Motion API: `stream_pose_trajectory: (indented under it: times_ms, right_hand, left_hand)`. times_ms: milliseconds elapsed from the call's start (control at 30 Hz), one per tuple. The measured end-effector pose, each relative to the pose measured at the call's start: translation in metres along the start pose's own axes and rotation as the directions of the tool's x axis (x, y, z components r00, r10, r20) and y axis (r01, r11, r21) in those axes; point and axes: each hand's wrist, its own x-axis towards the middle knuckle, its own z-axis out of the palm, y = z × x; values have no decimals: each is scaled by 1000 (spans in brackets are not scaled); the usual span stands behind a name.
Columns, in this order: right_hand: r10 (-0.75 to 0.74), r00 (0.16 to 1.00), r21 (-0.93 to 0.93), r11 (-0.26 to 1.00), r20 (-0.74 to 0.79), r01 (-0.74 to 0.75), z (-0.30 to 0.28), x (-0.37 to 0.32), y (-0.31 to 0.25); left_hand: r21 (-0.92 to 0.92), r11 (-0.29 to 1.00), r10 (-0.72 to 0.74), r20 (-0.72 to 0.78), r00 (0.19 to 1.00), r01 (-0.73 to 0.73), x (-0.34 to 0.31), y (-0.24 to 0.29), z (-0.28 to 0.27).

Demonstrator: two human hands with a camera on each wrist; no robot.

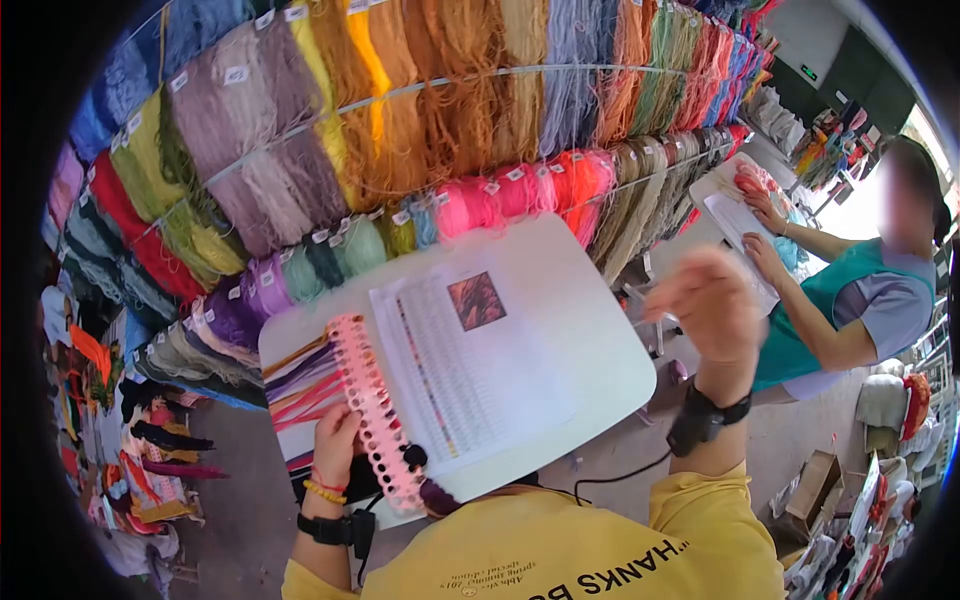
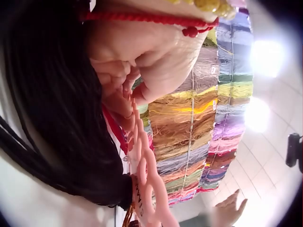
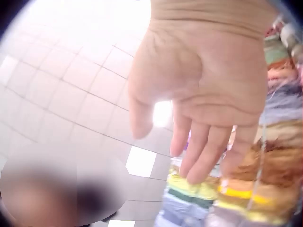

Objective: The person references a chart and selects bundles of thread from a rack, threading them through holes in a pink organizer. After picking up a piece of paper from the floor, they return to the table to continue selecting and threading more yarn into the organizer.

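Note:
My left hand (image 1: 337,445) pinches the edge of a pink strip with rows of holes (image 1: 374,412) between thumb and fingers. Bundles of coloured thread (image 1: 308,388) fan out leftward from the strip. In the left wrist view, a thick hank of black thread (image 2: 52,113) hangs beside the hand, close along the strip. A printed chart (image 1: 470,385) with a small dark picture lies right of the strip on a white tabletop (image 1: 605,375). My right hand (image 1: 708,305) is raised past the tabletop's right edge, blurred in the head view. Its fingers are extended, and its palm (image 3: 208,71) holds nothing.
Racks of hanging yarn hanks (image 1: 430,90) stand right behind the tabletop. At right, a person in a teal apron (image 1: 815,320) works at another white table (image 1: 725,185). A cardboard box (image 1: 815,485) sits low at right; more thread bundles (image 1: 165,460) are at left.

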Motion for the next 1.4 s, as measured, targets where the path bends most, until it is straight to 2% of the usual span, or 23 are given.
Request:
stream_pose_trajectory:
  times_ms: [33, 67, 133, 167, 267, 467, 533, 633, 667, 767, 867, 1067, 1267, 1400]
  right_hand:
    - [109, 992, -310, 943, -57, -121, -11, 1, 8]
    - [186, 973, -453, 862, -139, -230, -18, 8, 21]
    - [254, 945, -719, 616, -206, -322, -50, 16, 40]
    - [275, 929, -816, 458, -247, -353, -66, 22, 47]
    - [215, 922, -929, 115, -323, -352, -104, 41, 56]
    - [171, 945, -915, 252, -278, -315, -174, 75, 106]
    - [188, 936, -909, 241, -299, -339, -189, 85, 124]
    - [187, 930, -902, 247, -315, -355, -203, 96, 146]
    - [185, 930, -899, 254, -318, -358, -205, 98, 151]
    - [188, 928, -899, 247, -321, -361, -209, 107, 160]
    - [186, 925, -879, 297, -330, -373, -200, 112, 162]
    - [201, 940, -856, 395, -275, -334, -177, 131, 175]
    - [208, 970, -968, 187, -126, -166, -131, 155, 180]
    - [340, 931, -981, 81, -136, -174, -104, 165, 188]
  left_hand:
    - [-25, 1000, -7, -23, 1000, 7, -1, 2, 3]
    - [-26, 1000, -11, -33, 999, 10, 0, 0, 2]
    - [-6, 1000, 3, -77, 997, -3, -4, 2, 6]
    - [-1, 1000, 6, -97, 995, -6, -4, 2, 7]
    - [-4, 1000, 24, -145, 989, -25, -5, 1, 14]
    - [24, 997, 77, -186, 979, -74, -8, 0, 19]
    - [35, 997, 72, -203, 977, -66, -9, 3, 22]
    - [85, 985, 166, -242, 956, -149, 0, -11, 14]
    - [96, 988, 139, -251, 958, -118, -4, -4, 19]
    - [103, 983, 172, -256, 951, -150, -3, -8, 18]
    - [131, 989, 106, -248, 963, -75, -8, 2, 22]
    - [39, 997, 73, -252, 965, -65, -8, 3, 24]
    - [67, 993, 110, -254, 961, -96, -5, -4, 19]
    - [77, 991, 130, -276, 952, -113, -2, -10, 17]
